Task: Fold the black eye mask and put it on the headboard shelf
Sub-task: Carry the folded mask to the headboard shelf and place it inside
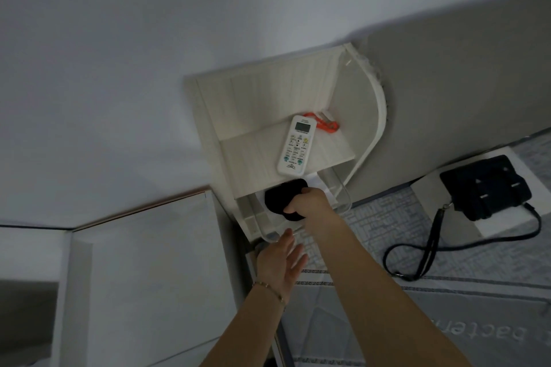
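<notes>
The black eye mask (278,198), folded into a rounded bundle, lies in the lower level of the pale wooden headboard shelf (256,101), behind a clear curved rim. My right hand (308,202) reaches in from the lower right and grips the mask's right edge, fingers closed over it. Below it, my left hand (281,262) hovers just in front of the shelf's clear rim, fingers spread and holding nothing; a thin bracelet sits on its wrist.
A white air-conditioner remote (296,144) lies on the upper shelf board (238,152) with an orange clip (323,122) behind it. To the right, a black pouch (486,188) with a long strap rests on the patterned mattress (417,307). A white wall fills the left.
</notes>
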{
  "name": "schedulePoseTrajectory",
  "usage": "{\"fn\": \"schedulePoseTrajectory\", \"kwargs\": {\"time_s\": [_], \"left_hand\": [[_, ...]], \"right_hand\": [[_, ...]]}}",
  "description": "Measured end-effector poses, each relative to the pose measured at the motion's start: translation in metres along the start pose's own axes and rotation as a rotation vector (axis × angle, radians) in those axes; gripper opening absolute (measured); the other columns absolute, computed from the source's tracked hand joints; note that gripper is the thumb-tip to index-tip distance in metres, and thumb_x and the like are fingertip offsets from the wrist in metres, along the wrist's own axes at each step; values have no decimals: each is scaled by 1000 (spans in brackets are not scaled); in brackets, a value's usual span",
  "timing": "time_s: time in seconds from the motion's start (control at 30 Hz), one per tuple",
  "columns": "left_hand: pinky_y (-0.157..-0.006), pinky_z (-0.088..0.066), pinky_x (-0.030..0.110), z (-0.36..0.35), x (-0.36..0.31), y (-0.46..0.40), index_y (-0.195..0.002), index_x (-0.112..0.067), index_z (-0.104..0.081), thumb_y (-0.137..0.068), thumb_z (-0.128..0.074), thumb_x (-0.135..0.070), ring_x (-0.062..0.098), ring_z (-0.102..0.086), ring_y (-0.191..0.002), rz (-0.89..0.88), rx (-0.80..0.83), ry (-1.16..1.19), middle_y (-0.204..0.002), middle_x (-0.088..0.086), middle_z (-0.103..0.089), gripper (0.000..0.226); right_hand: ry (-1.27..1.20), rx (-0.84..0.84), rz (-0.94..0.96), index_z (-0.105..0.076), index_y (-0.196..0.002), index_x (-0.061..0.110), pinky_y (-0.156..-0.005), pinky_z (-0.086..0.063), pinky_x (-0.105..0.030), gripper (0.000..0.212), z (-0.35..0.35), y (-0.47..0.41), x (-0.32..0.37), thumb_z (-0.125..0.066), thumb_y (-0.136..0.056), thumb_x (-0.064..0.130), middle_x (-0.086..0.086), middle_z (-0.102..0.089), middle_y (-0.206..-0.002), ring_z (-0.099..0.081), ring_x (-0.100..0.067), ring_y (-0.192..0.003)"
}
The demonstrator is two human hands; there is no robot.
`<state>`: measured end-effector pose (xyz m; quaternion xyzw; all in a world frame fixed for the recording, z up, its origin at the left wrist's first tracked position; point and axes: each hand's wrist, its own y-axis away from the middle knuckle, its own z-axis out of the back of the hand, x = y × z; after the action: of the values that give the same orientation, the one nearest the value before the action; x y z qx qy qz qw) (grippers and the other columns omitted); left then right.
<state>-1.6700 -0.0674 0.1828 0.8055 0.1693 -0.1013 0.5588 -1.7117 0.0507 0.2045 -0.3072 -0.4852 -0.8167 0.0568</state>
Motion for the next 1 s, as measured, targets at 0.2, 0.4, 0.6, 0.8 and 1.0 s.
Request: {"fn": "schedulePoseTrajectory", "kwargs": {"time_s": [0.2,0.4,0.6,0.8,1.0], "left_hand": [[-99,-49,42,2,-1,0,-130,-3,-58,-95,-65,-18,33,-54,-132,-1,-4,11,-148,17,-52,40],[-99,-49,41,1,0,3,-131,-1,-57,-94,-66,-16,36,-51,-136,0,23,44,-151,24,-48,40],[-85,-54,36,2,-6,-9,-110,-7,-63,-97,-56,-3,33,-58,-123,-42,92,11,-128,18,-62,15],[-102,-51,46,-5,-28,-17,-109,-8,-62,-91,-54,13,31,-61,-116,-120,149,-23,-113,6,-63,29],[-105,-49,48,-5,-32,-23,-118,-11,-63,-90,-58,12,29,-58,-129,-112,192,-60,-137,2,-58,37]], "right_hand": [[-625,-116,148,-40,-148,5,-105,-41,-30,68,18,59,-24,-55,-86,-16,-9,-47,-145,-47,-26,-136],[-861,-215,68,-61,-113,9,-63,-50,-16,43,11,67,-75,-42,-86,-19,1,-57,-96,-58,-5,-75],[-923,-81,103,-64,-111,-3,-85,-54,-35,48,1,44,-70,-37,-77,-24,-25,-64,-115,-64,-29,-105],[-1058,-10,72,-27,-156,10,-71,-52,-27,83,1,27,-50,-39,-83,-28,-13,-35,-159,-43,-30,-141],[-1021,-51,71,-33,-151,3,-88,-51,-32,74,7,12,-44,-42,-85,-27,-21,-44,-150,-52,-30,-131]]}}
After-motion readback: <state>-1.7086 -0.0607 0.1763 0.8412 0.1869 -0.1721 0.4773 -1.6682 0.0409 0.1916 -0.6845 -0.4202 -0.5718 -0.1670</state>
